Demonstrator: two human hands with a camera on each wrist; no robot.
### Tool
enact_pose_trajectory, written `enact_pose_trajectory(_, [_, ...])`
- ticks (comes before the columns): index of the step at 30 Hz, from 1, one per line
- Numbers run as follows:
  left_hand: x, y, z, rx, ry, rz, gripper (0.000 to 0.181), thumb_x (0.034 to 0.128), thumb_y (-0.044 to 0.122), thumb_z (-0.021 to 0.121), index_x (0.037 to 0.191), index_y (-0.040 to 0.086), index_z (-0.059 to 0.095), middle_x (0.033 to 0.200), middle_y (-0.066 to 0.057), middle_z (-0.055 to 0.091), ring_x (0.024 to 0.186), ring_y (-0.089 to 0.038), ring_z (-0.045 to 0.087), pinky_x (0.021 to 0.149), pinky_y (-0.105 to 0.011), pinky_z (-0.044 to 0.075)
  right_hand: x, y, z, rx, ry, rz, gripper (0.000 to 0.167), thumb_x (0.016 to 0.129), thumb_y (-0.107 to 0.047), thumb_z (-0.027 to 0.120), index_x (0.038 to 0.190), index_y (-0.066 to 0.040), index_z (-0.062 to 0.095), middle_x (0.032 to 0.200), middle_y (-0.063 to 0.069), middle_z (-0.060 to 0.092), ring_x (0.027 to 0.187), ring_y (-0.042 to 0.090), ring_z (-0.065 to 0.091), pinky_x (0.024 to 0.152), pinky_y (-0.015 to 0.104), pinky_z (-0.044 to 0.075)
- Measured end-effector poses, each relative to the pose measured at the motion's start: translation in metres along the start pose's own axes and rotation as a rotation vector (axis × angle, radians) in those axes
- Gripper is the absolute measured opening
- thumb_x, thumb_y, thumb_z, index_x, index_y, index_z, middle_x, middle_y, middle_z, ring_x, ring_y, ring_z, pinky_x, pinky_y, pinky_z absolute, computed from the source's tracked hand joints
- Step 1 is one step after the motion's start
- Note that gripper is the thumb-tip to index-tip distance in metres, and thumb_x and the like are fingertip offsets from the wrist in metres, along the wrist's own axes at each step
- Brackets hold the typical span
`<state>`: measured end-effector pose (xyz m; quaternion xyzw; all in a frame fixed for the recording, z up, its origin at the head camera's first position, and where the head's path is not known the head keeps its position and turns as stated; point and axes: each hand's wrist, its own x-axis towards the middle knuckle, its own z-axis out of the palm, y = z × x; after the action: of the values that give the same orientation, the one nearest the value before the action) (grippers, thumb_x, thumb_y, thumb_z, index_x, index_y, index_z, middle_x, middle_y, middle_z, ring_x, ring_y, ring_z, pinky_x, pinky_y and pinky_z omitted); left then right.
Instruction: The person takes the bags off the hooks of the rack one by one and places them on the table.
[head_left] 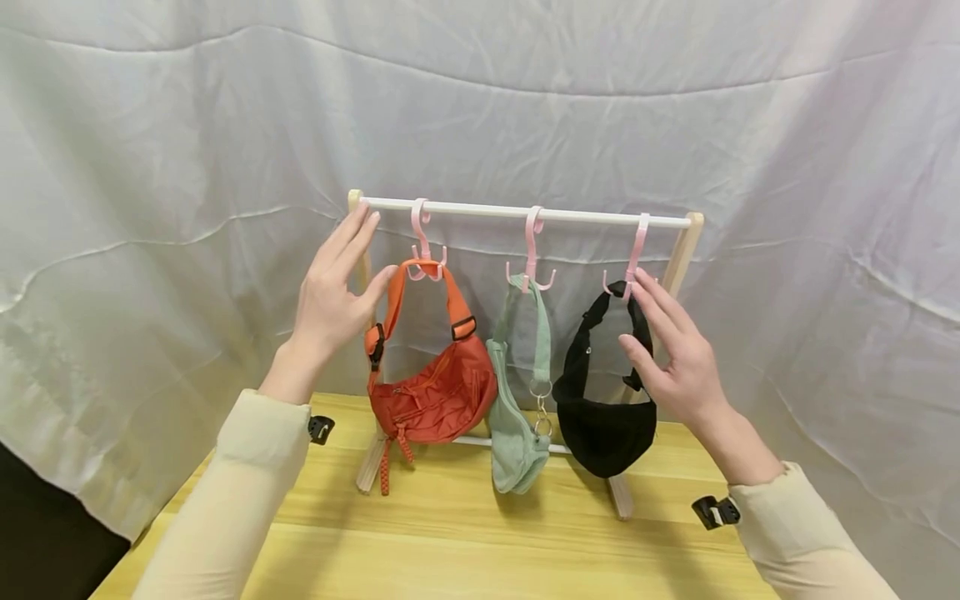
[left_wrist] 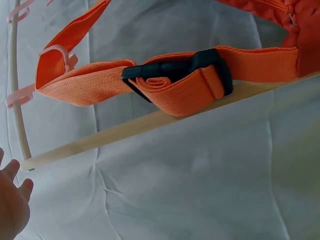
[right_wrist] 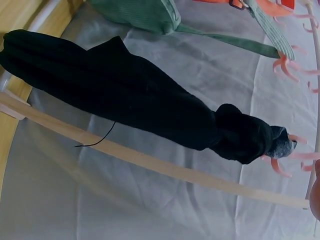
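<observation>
Three bags hang from pink hooks on a small rack. A red-orange bag (head_left: 438, 396) with an orange strap (left_wrist: 185, 80) is on the left. In the middle hangs a light green bag (head_left: 513, 442), and a black bag (head_left: 606, 433) is on the right. My left hand (head_left: 333, 279) is raised beside the rack's left post, its fingers extended and holding nothing. My right hand (head_left: 675, 350) is raised with straight fingers in front of the right post, near the black bag's strap; whether it touches is unclear. Both wrist views show only a bit of each hand at the edge.
The rack has a white top bar (head_left: 480, 210) between wooden posts (head_left: 684, 250) and stands on a yellow wood-grain table (head_left: 420, 542). Pink hooks (head_left: 531, 242) hang along the bar. A grey curtain (head_left: 480, 125) is close behind and at the sides.
</observation>
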<state>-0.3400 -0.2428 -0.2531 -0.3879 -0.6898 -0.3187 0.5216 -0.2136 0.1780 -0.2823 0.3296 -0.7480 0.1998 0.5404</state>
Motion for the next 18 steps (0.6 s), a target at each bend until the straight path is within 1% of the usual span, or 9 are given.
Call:
enact_pose_trajectory(3, [0.005,-0.001,0.001,0.014,-0.024,0.008,0.065,0.0949,0.017,0.077,0.153,0.005,0.051,0.160,-0.014,0.046,0.149,-0.033,0.042,0.124,-0.043,0.031,0.003,-0.001,0.002,0.003,-0.026,-0.012,0.063,0.107,-0.045,0.057,0.144,0.006,0.057,0.150,0.025,0.053,0.144,0.035,0.048,0.123,0.036,0.034])
enact_pose_trajectory(6, [0.010,-0.001,0.003,0.016,-0.039,0.018,0.065,0.0945,0.017,0.078,0.152,0.005,0.052,0.160,-0.014,0.047,0.148,-0.034,0.042,0.124,-0.044,0.031,0.006,-0.003,0.004,0.010,-0.053,-0.015,0.062,0.107,-0.044,0.057,0.146,0.004,0.056,0.153,0.022,0.052,0.144,0.031,0.048,0.123,0.038,0.032])
enact_pose_trajectory(12, [0.019,-0.003,0.004,0.034,-0.061,0.058,0.060,0.0949,0.018,0.077,0.149,0.003,0.055,0.157,-0.014,0.050,0.144,-0.036,0.046,0.124,-0.042,0.031,0.014,-0.007,0.008,0.021,-0.130,-0.008,0.061,0.108,-0.043,0.055,0.151,0.000,0.052,0.159,0.015,0.048,0.145,0.030,0.047,0.124,0.034,0.030])
enact_pose_trajectory(18, [0.028,-0.003,0.004,0.050,-0.075,0.086,0.055,0.0951,0.018,0.077,0.145,0.004,0.060,0.154,-0.014,0.053,0.142,-0.038,0.049,0.124,-0.042,0.032,0.018,-0.009,0.013,0.035,-0.172,-0.003,0.064,0.108,-0.046,0.053,0.151,0.001,0.051,0.159,0.014,0.047,0.146,0.029,0.046,0.124,0.032,0.029])
